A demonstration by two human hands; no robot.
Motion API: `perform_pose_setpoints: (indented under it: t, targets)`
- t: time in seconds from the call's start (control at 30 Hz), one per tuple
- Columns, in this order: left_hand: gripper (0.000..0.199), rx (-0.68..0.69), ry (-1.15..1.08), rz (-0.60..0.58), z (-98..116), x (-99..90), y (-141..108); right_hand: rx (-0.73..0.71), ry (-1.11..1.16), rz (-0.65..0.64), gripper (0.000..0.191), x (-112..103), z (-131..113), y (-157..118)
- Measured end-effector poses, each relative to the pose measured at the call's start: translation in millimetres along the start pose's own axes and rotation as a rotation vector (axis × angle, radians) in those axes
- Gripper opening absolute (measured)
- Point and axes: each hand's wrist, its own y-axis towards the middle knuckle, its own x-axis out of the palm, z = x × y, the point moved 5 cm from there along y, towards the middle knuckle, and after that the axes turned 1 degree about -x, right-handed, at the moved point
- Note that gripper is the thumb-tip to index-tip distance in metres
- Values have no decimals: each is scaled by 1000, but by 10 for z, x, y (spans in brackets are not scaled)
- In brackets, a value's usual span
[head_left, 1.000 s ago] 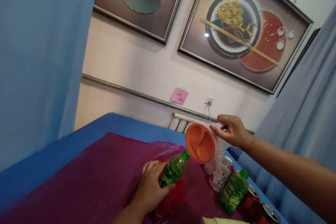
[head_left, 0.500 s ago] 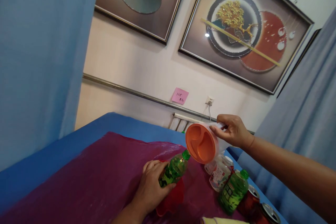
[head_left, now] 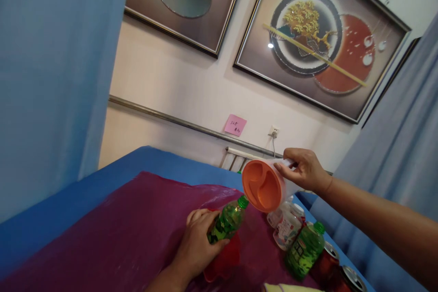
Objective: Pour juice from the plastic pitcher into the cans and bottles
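My left hand (head_left: 199, 242) is wrapped round a green plastic bottle (head_left: 228, 221), which leans to the right over a red dish (head_left: 224, 262). My right hand (head_left: 303, 169) grips the pale handle of a cup (head_left: 263, 186) with an orange, divided face. This cup is tipped on its side, its orange face toward me and the left. Its lower left rim is right by the bottle's green mouth; whether they touch I cannot tell. Any liquid between them is too small to make out.
Clear bottles (head_left: 286, 228), another green bottle (head_left: 306, 251) and red cans (head_left: 326, 260) stand at the right. A yellow cloth (head_left: 290, 288) lies at the bottom edge. Purple sheeting (head_left: 137, 228) covers the blue surface (head_left: 150, 157). Blue curtains hang at both sides.
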Motion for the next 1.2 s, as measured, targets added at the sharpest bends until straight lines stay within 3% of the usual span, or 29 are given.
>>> perform_pose_setpoints:
  t: [1.2]
  targets:
    - [59, 9, -7, -15, 26, -16, 1, -45, -18, -13, 37, 33, -33, -31]
